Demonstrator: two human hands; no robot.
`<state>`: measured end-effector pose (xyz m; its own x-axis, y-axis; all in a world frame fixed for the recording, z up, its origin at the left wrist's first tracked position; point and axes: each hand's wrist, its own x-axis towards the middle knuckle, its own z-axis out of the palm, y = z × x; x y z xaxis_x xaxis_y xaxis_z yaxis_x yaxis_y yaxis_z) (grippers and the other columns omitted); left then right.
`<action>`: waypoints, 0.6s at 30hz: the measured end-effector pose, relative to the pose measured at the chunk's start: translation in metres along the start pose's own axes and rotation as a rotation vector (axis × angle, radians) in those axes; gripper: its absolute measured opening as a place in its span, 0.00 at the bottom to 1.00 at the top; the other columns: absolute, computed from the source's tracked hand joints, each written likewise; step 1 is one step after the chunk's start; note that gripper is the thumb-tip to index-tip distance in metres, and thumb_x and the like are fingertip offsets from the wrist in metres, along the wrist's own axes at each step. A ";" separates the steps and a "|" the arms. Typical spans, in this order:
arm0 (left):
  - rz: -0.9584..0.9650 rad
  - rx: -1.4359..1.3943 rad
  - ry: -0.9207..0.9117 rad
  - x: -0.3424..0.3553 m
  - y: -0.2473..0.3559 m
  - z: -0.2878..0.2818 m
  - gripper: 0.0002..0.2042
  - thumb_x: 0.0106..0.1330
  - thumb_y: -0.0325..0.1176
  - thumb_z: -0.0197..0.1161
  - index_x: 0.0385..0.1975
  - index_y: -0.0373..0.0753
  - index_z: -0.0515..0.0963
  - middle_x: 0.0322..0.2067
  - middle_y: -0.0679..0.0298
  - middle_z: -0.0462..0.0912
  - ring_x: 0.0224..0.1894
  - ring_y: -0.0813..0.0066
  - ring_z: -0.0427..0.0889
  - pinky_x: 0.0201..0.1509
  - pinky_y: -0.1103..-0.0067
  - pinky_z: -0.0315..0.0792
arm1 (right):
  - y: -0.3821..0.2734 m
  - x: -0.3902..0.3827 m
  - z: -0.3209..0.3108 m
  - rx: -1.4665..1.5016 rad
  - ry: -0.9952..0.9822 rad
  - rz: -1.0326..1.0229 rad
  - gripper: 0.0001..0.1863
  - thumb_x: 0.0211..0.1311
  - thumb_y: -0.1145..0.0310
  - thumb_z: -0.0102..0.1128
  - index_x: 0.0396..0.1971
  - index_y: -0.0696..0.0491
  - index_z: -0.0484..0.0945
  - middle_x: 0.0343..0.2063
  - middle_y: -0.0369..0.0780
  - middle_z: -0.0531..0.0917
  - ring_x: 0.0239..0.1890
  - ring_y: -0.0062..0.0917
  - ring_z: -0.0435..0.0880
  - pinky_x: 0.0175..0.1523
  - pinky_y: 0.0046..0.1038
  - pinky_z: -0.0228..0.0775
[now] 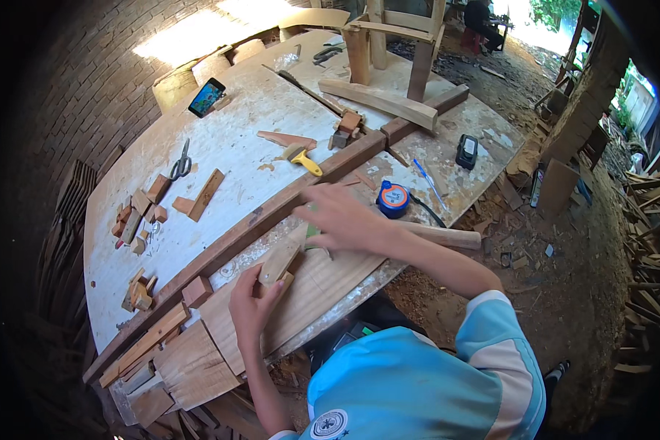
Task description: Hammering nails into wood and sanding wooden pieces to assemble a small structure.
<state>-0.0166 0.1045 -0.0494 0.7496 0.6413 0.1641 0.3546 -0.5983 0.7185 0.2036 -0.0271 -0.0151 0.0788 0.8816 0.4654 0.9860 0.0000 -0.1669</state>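
My left hand (251,302) grips a small wooden block (279,262) by its near end, thumb on one side and fingers on the other. The block rests on or just over a wide pale board (323,284) along the table's near edge. Beyond it, my right hand (345,218) hovers with fingers spread towards the left. A thin green thing (312,231) shows under those fingers; its kind is hard to make out. A long dark wooden beam (271,211) crosses the table just past both hands.
The worktable (235,161) carries a blue tape measure (393,199), a yellow-handled brush (303,159), scissors (181,161), a propped phone (207,97), a blue pen (428,181) and several wood offcuts. A wooden frame (389,59) stands at the far end. A person (479,26) sits beyond.
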 end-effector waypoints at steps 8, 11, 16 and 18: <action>-0.011 0.085 0.041 -0.002 -0.002 0.004 0.23 0.47 0.38 0.71 0.43 0.35 0.76 0.34 0.59 0.80 0.30 0.69 0.77 0.36 0.77 0.70 | -0.044 0.025 0.075 0.236 -0.354 -0.099 0.27 0.58 0.48 0.53 0.50 0.53 0.72 0.48 0.50 0.71 0.54 0.40 0.69 0.56 0.42 0.58; -0.018 0.117 0.046 -0.005 0.000 0.003 0.23 0.47 0.39 0.71 0.43 0.35 0.76 0.34 0.59 0.80 0.31 0.67 0.77 0.36 0.76 0.71 | -0.039 0.005 0.070 0.192 0.059 -0.050 0.27 0.61 0.49 0.51 0.54 0.51 0.69 0.48 0.49 0.72 0.55 0.41 0.68 0.58 0.43 0.56; 0.028 0.119 0.043 -0.005 0.004 0.003 0.23 0.47 0.39 0.71 0.43 0.35 0.76 0.34 0.59 0.80 0.32 0.66 0.78 0.39 0.74 0.71 | -0.020 -0.071 0.016 -0.073 -0.047 0.528 0.29 0.52 0.55 0.62 0.53 0.50 0.68 0.46 0.45 0.73 0.52 0.37 0.69 0.55 0.39 0.57; 0.025 0.109 0.082 -0.009 0.002 0.002 0.24 0.46 0.39 0.72 0.42 0.35 0.76 0.35 0.57 0.80 0.34 0.64 0.78 0.41 0.74 0.72 | -0.010 -0.097 0.029 -0.196 0.061 0.449 0.29 0.50 0.54 0.62 0.51 0.49 0.69 0.45 0.43 0.73 0.49 0.36 0.70 0.53 0.37 0.59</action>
<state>-0.0209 0.0966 -0.0509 0.7120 0.6603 0.2390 0.3984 -0.6601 0.6369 0.1819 -0.0987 -0.0834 0.5054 0.7447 0.4358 0.8611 -0.4678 -0.1993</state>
